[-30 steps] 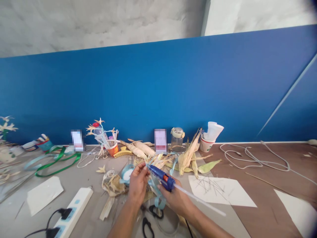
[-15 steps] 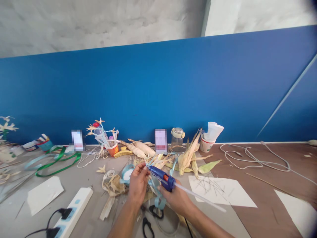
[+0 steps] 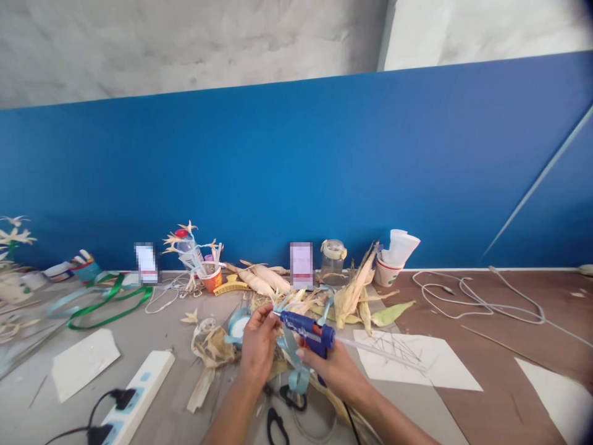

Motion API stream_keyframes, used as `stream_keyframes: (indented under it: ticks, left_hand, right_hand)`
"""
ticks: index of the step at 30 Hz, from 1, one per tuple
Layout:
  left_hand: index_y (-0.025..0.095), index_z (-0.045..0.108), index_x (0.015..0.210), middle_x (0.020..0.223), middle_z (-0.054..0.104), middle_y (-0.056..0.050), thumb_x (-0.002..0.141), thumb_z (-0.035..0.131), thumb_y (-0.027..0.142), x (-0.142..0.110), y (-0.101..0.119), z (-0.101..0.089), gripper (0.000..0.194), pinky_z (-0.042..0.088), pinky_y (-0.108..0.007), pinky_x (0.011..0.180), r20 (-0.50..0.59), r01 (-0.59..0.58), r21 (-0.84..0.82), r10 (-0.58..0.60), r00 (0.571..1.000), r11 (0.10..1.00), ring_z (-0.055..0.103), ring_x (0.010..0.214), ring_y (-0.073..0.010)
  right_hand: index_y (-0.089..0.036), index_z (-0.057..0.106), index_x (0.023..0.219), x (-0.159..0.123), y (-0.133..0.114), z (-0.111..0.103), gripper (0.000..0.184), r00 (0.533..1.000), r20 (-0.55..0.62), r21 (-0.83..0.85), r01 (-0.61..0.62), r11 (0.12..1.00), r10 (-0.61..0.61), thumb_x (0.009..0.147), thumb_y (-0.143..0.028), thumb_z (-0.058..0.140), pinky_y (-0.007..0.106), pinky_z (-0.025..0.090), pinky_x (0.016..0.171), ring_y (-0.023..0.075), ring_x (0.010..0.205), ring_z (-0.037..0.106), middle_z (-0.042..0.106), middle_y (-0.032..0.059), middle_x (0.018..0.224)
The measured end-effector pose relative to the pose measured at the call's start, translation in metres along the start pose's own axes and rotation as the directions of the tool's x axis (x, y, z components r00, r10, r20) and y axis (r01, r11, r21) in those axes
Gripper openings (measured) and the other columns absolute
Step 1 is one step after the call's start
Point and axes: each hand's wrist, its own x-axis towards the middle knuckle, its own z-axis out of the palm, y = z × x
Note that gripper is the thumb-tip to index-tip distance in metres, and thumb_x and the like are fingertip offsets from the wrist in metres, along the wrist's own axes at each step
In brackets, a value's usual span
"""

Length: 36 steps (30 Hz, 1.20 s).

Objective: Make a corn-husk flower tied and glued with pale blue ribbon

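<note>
My right hand [image 3: 340, 371] grips a blue hot glue gun [image 3: 308, 330], with a clear glue stick [image 3: 380, 353] jutting from its back. The nozzle points left and meets the fingertips of my left hand [image 3: 258, 346]. Those fingers are pinched together on something small, mostly hidden among pale husk strips. Light blue ribbon [image 3: 299, 378] hangs and curls below the gun. Black-handled scissors [image 3: 277, 426] lie between my forearms. Dried corn husks [image 3: 352, 300] are heaped behind my hands, and a bundle of husk and string [image 3: 210, 346] lies left of them.
A white power strip [image 3: 141, 395] with black plugs is at front left. Paper with thin wires [image 3: 417, 358] lies at right, near a white cable [image 3: 482, 303]. Cups, a jar [image 3: 332, 262], phones and a husk-flower bottle stand along the blue partition [image 3: 296, 173].
The glue gun has tipped closer to level, its rear end and glue stick swinging up and slightly right with my right hand. My left hand stays pinched in place.
</note>
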Motion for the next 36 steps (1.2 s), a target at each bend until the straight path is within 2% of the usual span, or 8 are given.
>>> stream_keyframes:
  ticks: [5, 8, 13, 16, 18, 24, 30, 36]
  left_hand:
    - [0.016, 0.060, 0.081, 0.063, 0.062, 0.003, 0.054, 0.078, 0.018, 0.005, -0.001, -0.005, 0.032, 0.043, -0.021, 0.055, -0.061, 0.012, -0.074, -0.017, 0.998, 0.997, 0.055, 0.054, -0.0086]
    - [0.016, 0.061, 0.079, 0.063, 0.062, 0.002, 0.056, 0.075, 0.010, 0.011, 0.004, -0.009, 0.028, 0.046, -0.020, 0.056, -0.105, 0.006, -0.153, -0.022, 0.994, 0.988, 0.056, 0.055, -0.0084]
    - [0.017, 0.064, 0.080, 0.071, 0.065, 0.000, 0.060, 0.074, 0.009, 0.011, 0.016, -0.017, 0.023, 0.050, -0.022, 0.060, 0.143, 0.101, -0.260, -0.065, 0.988, 0.960, 0.058, 0.059, -0.0087]
    - [0.017, 0.067, 0.077, 0.071, 0.064, -0.001, 0.059, 0.077, 0.014, 0.001, 0.016, -0.022, 0.020, 0.051, -0.024, 0.059, 0.448, 0.207, -0.168, -0.113, 0.887, 0.964, 0.058, 0.059, -0.0102]
    - [0.015, 0.068, 0.072, 0.065, 0.061, -0.002, 0.061, 0.077, 0.022, -0.008, 0.010, -0.023, 0.016, 0.051, -0.027, 0.058, 0.667, 0.246, -0.056, -0.147, 0.730, 0.968, 0.057, 0.057, -0.0113]
    - [0.019, 0.071, 0.089, 0.083, 0.062, -0.005, 0.056, 0.081, 0.025, -0.027, -0.007, -0.012, 0.036, 0.050, -0.024, 0.051, 0.810, 0.293, 0.278, -0.387, 0.441, 0.915, 0.058, 0.056, -0.0107]
    - [0.022, 0.071, 0.098, 0.125, 0.053, -0.013, 0.058, 0.080, 0.029, -0.027, -0.004, -0.007, 0.041, 0.045, -0.022, 0.053, 0.817, 0.205, 0.357, -0.411, 0.404, 0.911, 0.056, 0.055, -0.0056]
    - [0.015, 0.074, 0.086, 0.090, 0.069, -0.013, 0.059, 0.078, 0.035, -0.031, 0.005, -0.005, 0.035, 0.040, -0.021, 0.053, 0.748, 0.217, 0.451, -0.499, 0.437, 0.866, 0.055, 0.059, -0.0111]
  right_hand:
    - [-0.016, 0.061, 0.090, -0.001, -0.004, -0.002, 0.031, 1.000, -0.027, 0.034, -0.007, 0.999, 0.008, 0.070, -0.040, 0.060, 0.025, 0.045, 0.049, 0.0125, 0.048, 0.051, 0.058, -0.0019, 0.060]
    - [-0.018, 0.058, 0.082, 0.005, 0.002, -0.004, 0.021, 0.975, -0.201, -0.090, 0.080, 0.993, -0.097, 0.071, -0.036, 0.057, 0.026, 0.045, 0.051, 0.0132, 0.051, 0.051, 0.056, -0.0015, 0.063]
    - [-0.019, 0.055, 0.086, 0.018, 0.021, -0.015, 0.017, 0.846, -0.368, -0.371, 0.246, 0.896, -0.385, 0.070, -0.026, 0.057, 0.031, 0.047, 0.065, 0.0192, 0.070, 0.056, 0.056, 0.0019, 0.076]
    - [-0.019, 0.053, 0.095, 0.024, 0.027, -0.020, 0.022, 0.773, -0.376, -0.446, 0.333, 0.831, -0.511, 0.074, -0.022, 0.053, 0.034, 0.048, 0.075, 0.0214, 0.085, 0.055, 0.053, 0.0060, 0.092]
    - [-0.019, 0.052, 0.099, 0.026, 0.029, -0.020, 0.023, 0.746, -0.375, -0.476, 0.354, 0.805, -0.550, 0.076, -0.019, 0.051, 0.035, 0.047, 0.079, 0.0216, 0.091, 0.054, 0.050, 0.0076, 0.099]
    - [-0.020, 0.050, 0.104, 0.025, 0.034, -0.017, 0.036, 0.728, -0.322, -0.581, 0.354, 0.733, -0.606, 0.070, -0.009, 0.048, 0.038, 0.046, 0.084, 0.0225, 0.097, 0.050, 0.046, 0.0082, 0.105]
    - [-0.020, 0.048, 0.113, 0.027, 0.044, -0.022, 0.047, 0.698, -0.222, -0.724, 0.350, 0.594, -0.681, 0.066, -0.010, 0.047, 0.042, 0.047, 0.081, 0.0255, 0.097, 0.050, 0.047, 0.0105, 0.109]
    - [-0.017, 0.048, 0.114, 0.028, 0.047, -0.018, 0.051, 0.641, -0.192, -0.803, 0.333, 0.494, -0.743, 0.064, -0.007, 0.046, 0.045, 0.046, 0.079, 0.0278, 0.099, 0.049, 0.048, 0.0136, 0.111]
